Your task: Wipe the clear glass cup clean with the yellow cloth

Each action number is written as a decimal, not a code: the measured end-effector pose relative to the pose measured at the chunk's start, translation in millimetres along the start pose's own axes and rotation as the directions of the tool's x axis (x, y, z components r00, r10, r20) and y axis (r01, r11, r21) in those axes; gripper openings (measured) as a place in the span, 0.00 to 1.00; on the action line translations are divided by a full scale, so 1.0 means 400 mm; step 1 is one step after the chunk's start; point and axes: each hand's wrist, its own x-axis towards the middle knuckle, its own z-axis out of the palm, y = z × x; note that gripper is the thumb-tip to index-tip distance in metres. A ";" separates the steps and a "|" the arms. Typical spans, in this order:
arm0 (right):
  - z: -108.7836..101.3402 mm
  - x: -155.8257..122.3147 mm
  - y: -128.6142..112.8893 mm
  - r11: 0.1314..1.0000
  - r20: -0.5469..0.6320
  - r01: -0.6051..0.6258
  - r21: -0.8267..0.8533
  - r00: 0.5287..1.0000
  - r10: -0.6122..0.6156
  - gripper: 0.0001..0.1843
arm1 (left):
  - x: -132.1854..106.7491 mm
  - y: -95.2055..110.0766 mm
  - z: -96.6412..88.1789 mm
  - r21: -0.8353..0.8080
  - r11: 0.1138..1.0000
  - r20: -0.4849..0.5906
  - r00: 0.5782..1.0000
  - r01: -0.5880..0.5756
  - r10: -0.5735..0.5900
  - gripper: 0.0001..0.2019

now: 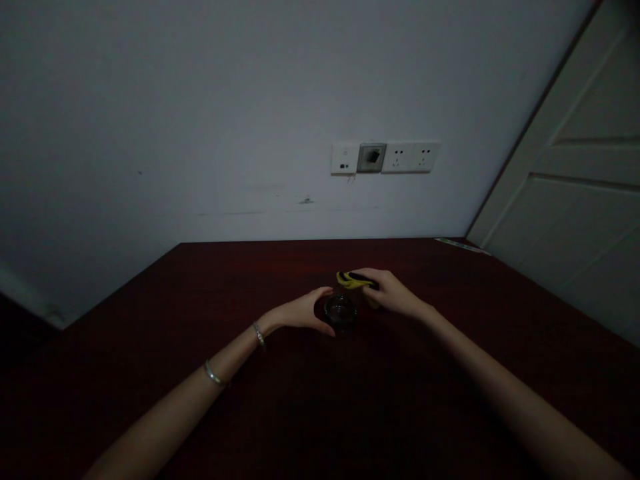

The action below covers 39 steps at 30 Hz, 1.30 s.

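Observation:
A small, round glass bowl (341, 311), dark and see-through like an ashtray, sits on the dark red table (240, 280). My left hand (305, 311) curves around its left side, thumb and fingers spread apart. Whether the fingertips touch the glass I cannot tell in the dim light. Just beyond and to the right of the bowl, my right hand (387, 291) is closed on a folded yellow-and-black cloth (353, 281). Part of the cloth is hidden under the fingers, and its free end hangs above the bowl's far edge.
Behind the table rises a pale wall (225, 120) with a row of sockets and switches (410, 157). A white panelled door (575, 167) stands along the right side. A thin printed strip (460, 246) lies at the table's far right corner.

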 end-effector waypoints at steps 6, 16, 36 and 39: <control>0.029 0.000 -0.027 0.984 0.161 0.113 -0.137 0.983 -0.091 0.29 | 0.015 0.005 0.024 0.053 0.994 -0.012 0.995 -0.098 0.099 0.51; 0.047 0.010 -0.041 0.927 0.259 0.198 -0.320 0.959 -0.115 0.32 | 0.020 -0.011 0.029 0.084 0.994 -0.069 0.995 -0.070 0.076 0.39; -0.065 0.014 -0.027 0.992 0.369 0.019 -0.128 0.929 0.030 0.32 | 0.006 -0.001 0.025 0.021 0.998 -0.056 0.997 -0.058 0.059 0.37; -0.069 0.016 -0.021 0.999 0.297 -0.001 -0.053 0.955 0.017 0.29 | 0.007 -0.002 0.027 0.018 0.997 -0.055 0.996 -0.073 0.074 0.37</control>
